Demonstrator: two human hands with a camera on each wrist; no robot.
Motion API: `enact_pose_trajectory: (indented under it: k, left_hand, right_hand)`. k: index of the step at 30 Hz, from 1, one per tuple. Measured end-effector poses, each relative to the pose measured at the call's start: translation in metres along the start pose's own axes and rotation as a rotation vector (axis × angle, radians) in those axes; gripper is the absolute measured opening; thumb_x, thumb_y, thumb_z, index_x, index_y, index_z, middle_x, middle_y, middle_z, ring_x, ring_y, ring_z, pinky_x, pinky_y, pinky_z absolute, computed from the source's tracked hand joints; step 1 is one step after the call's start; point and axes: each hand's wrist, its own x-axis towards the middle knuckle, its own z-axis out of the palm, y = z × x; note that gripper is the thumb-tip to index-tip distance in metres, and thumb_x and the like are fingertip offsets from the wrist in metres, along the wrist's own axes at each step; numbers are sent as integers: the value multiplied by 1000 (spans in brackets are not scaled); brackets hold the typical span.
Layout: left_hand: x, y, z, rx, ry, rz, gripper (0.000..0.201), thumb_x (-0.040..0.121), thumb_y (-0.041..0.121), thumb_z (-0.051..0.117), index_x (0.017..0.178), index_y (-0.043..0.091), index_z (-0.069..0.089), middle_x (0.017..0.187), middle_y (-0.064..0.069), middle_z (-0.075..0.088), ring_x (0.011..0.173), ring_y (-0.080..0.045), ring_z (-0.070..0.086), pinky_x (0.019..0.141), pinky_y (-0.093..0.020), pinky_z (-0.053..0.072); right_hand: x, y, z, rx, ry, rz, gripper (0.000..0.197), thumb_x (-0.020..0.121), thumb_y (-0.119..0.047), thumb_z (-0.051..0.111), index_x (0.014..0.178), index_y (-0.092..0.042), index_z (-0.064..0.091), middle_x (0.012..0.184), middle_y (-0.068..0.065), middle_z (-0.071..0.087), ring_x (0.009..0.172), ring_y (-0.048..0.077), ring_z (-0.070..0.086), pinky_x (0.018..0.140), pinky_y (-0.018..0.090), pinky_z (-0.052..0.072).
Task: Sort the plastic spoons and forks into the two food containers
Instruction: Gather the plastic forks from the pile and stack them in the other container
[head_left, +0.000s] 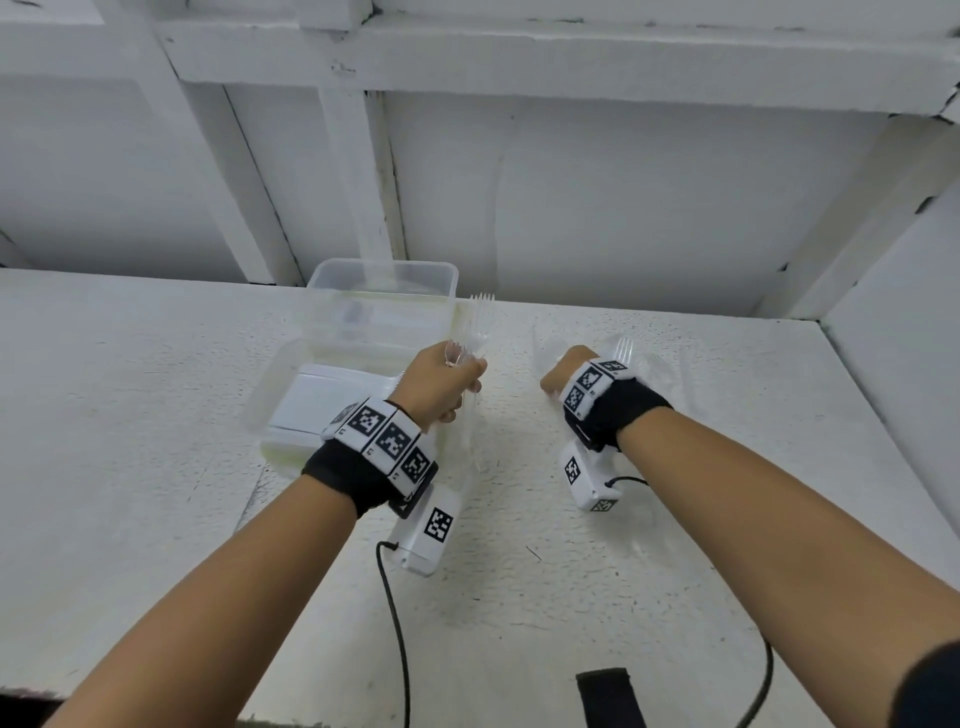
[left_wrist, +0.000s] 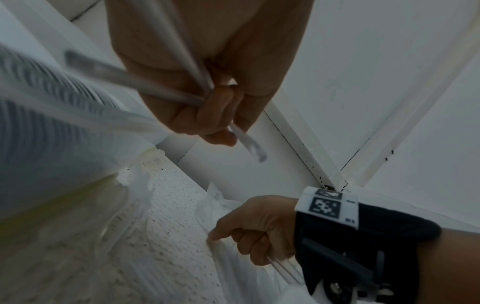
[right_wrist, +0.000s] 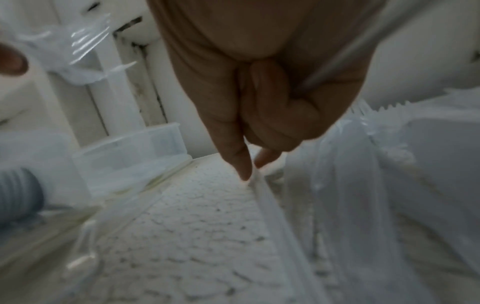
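Two clear food containers stand at the left-centre, one far (head_left: 384, 291) and one nearer (head_left: 311, 405). My left hand (head_left: 462, 374) is beside the near container and grips several clear plastic forks (head_left: 482, 312) by their handles (left_wrist: 197, 88), tines up. My right hand (head_left: 553, 379) is low over the table by a loose pile of clear cutlery (head_left: 644, 364). Its thumb and forefinger (right_wrist: 244, 168) pinch one clear handle (right_wrist: 270, 205), and further handles (left_wrist: 283, 271) stick out of its curled fist. I cannot tell whether those are spoons or forks.
The white textured tabletop (head_left: 156, 467) ends at a white panelled wall behind the containers and a side wall on the right. A black strap (head_left: 608, 696) lies at the front edge. Cables trail from both wrist cameras.
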Motion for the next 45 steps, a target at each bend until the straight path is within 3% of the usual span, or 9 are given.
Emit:
enact_pose_trajectory:
  k: [4, 6, 9, 14, 21, 27, 37, 43, 45]
  left_hand:
    - [-3, -2, -6, 9, -5, 18, 18, 94, 18, 51, 77, 16, 46, 72, -2, 56, 36, -4, 33, 36, -15, 28]
    - [-5, -3, -9, 10, -2, 32, 16, 94, 18, 52, 78, 16, 47, 72, -2, 56, 34, -2, 33, 36, -16, 29]
    - [-8, -3, -9, 0, -7, 47, 15, 93, 19, 53, 80, 15, 50, 73, -2, 57, 34, -2, 33, 37, -16, 30]
    - [-21, -4, -2, 0, -85, 72, 12, 93, 21, 55, 84, 13, 52, 71, -1, 58, 35, -1, 35, 37, -16, 30]
    - [-38, -6, 3, -6, -173, 111, 13, 93, 24, 54, 91, 12, 52, 69, 1, 60, 38, -4, 35, 38, -18, 28]
    - [-43, -10, 2, 4, -190, 82, 18, 94, 27, 52, 93, 9, 52, 67, 1, 61, 37, -4, 33, 38, -16, 26]
    - [-46, -10, 0, 73, -203, 104, 21, 97, 29, 46, 92, 10, 54, 70, 1, 61, 39, -3, 38, 38, -18, 31]
    - [-43, -7, -7, -73, -72, 80, 32, 100, 32, 36, 102, 12, 60, 89, -2, 65, 74, -12, 59, 67, -25, 50]
    - [-41, -6, -13, -117, 9, 92, 31, 100, 34, 36, 96, 15, 60, 75, -2, 61, 64, -13, 55, 59, -25, 47]
  right_hand:
    - [-14, -4, -15, 283, -98, 37, 20, 84, -16, 59, 70, -7, 48, 64, 6, 45, 51, 18, 40, 48, 24, 33]
    - [-27, -6, -20, 508, -157, 33, 18, 85, -13, 54, 70, -10, 44, 60, 4, 41, 42, 11, 28, 40, 19, 25]
    - [-48, -4, -22, 801, -181, -56, 10, 86, -8, 47, 77, -9, 48, 72, 5, 61, 34, 5, 23, 33, 15, 20]
    - [-67, -5, -10, 914, 6, -184, 24, 92, -26, 56, 70, -16, 48, 64, 0, 45, 35, 4, 27, 33, 15, 22]
    - [-79, -9, -3, 1014, -62, -242, 34, 87, -44, 58, 87, -10, 57, 60, -3, 42, 38, 5, 26, 34, 16, 21]
    - [-84, -14, 0, 867, 30, -311, 30, 90, -27, 59, 65, -15, 46, 63, 1, 43, 40, 6, 32, 37, 19, 27]
    - [-89, -17, 6, 783, 116, -382, 27, 90, -27, 59, 69, -13, 47, 65, 3, 40, 51, 10, 33, 40, 20, 30]
    - [-85, -14, -3, 914, 256, -355, 24, 89, -20, 59, 69, -15, 48, 61, -2, 38, 49, 8, 30, 43, 19, 30]
    - [-85, -11, -11, 965, 282, -359, 25, 90, -21, 59, 68, -18, 48, 61, -3, 39, 46, 6, 29, 40, 18, 29]
